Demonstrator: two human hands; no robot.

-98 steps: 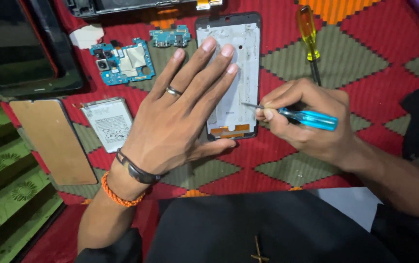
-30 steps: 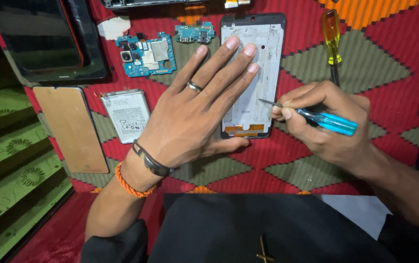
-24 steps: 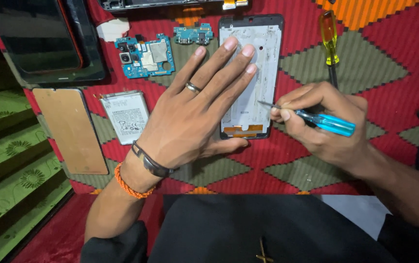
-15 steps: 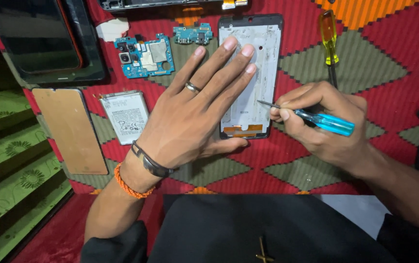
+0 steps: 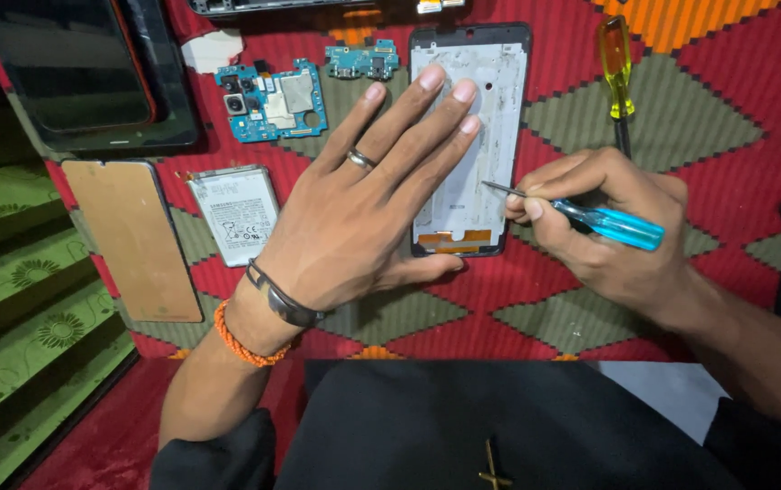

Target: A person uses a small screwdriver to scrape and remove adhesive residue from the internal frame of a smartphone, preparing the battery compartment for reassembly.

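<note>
Unmoved since half a second ago: green floral cloth [image 5: 19,299], red patterned mat [image 5: 699,100]. My left hand [image 5: 354,227], spread flat, presses the phone frame [image 5: 477,136]; my right hand [image 5: 604,227] pinches the blue screwdriver [image 5: 608,222], tip at the frame's edge.

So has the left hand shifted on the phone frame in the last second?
No. The left hand still lies flat on the phone frame, fingertips at the same spot near its top.

A red, green and orange patterned cloth [image 5: 681,118] carries everything. On it lie a phone frame [image 5: 499,109] centre, boards [image 5: 273,100] and battery [image 5: 234,210] left, back cover [image 5: 132,238] far left, yellow screwdriver [image 5: 615,63] right.
</note>
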